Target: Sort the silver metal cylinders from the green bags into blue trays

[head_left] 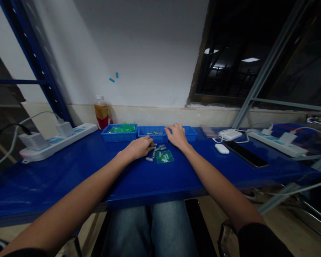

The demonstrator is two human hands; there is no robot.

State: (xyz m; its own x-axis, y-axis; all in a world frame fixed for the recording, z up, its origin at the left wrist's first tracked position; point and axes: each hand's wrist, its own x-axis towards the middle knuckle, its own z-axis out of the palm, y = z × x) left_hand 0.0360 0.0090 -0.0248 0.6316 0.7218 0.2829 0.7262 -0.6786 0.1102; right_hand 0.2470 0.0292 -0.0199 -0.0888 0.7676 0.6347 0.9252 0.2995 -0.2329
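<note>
My left hand (139, 147) rests on the blue table (69, 171), fingers curled together at a scatter of small metal cylinders (157, 148). Whether it pinches one is too small to see. My right hand (176, 135) lies over the front edge of a blue tray (192, 134) that holds more cylinders, its fingers spread and bent down. A small green circuit board (164, 156) lies flat just in front of both hands. A second blue tray (119, 132) to the left holds green pieces.
A drink bottle (102, 116) stands behind the left tray. White power strips lie at far left (56, 141) and far right (276, 141). A black phone (246, 153), a white earbud case (222, 148) and a white charger (229, 134) sit on the right.
</note>
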